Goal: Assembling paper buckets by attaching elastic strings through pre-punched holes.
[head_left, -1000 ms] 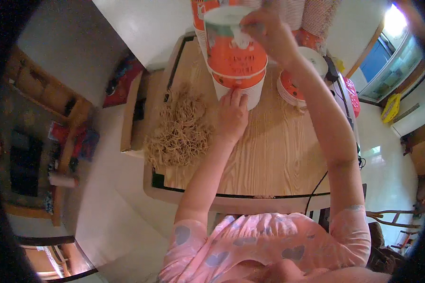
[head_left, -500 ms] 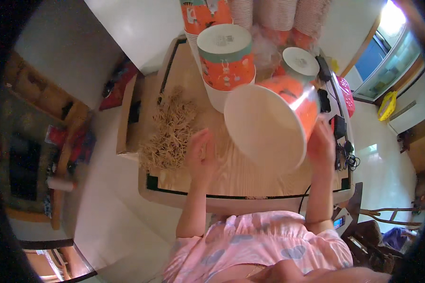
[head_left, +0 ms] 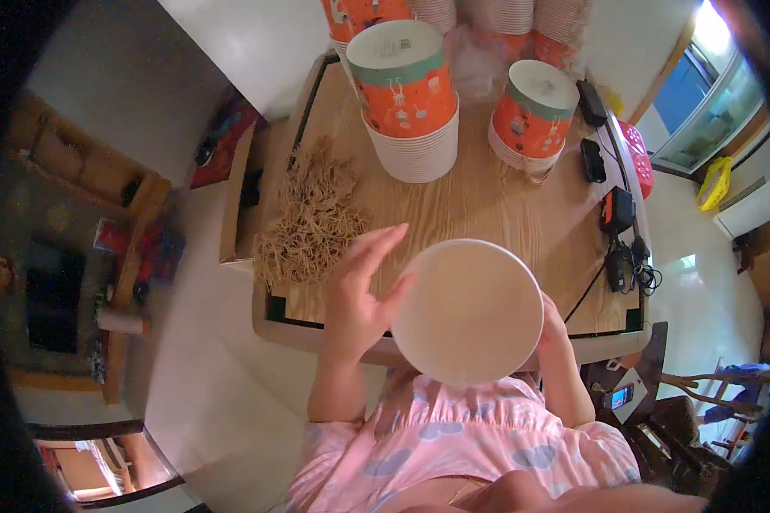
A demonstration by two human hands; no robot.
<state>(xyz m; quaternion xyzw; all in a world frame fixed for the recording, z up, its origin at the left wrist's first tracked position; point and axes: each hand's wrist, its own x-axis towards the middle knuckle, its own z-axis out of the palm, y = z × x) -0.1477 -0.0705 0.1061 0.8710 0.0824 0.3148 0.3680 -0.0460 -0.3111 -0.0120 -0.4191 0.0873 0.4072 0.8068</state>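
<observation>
In front of my body I hold a large white-lined paper cup (head_left: 469, 312), its open mouth facing up toward me. My right hand (head_left: 556, 329) is wrapped round its right side, with the fingers partly hidden behind the wall. At the left, my left hand (head_left: 364, 295) has its fingers spread apart, the thumb close to the rim; whether it touches cannot be told. Beyond that hand lies a tangled heap of tan, string-like strands (head_left: 312, 227). Farther back, a tall stack of upside-down paper cups (head_left: 415, 154), orange with a green band, stands beside a shorter stack (head_left: 535, 124).
More cup stacks (head_left: 509, 19) line the table's far edge, some in clear plastic. Black adapters and cables (head_left: 618, 214) run along the right side of the wooden table (head_left: 462, 214). A cardboard box (head_left: 241, 201) adjoins the left edge, and a phone (head_left: 622, 396) lies lower right.
The cup has come down and nearer to my body, its mouth turning upward. My right hand moved with it, and my left hand has opened beside the rim.
</observation>
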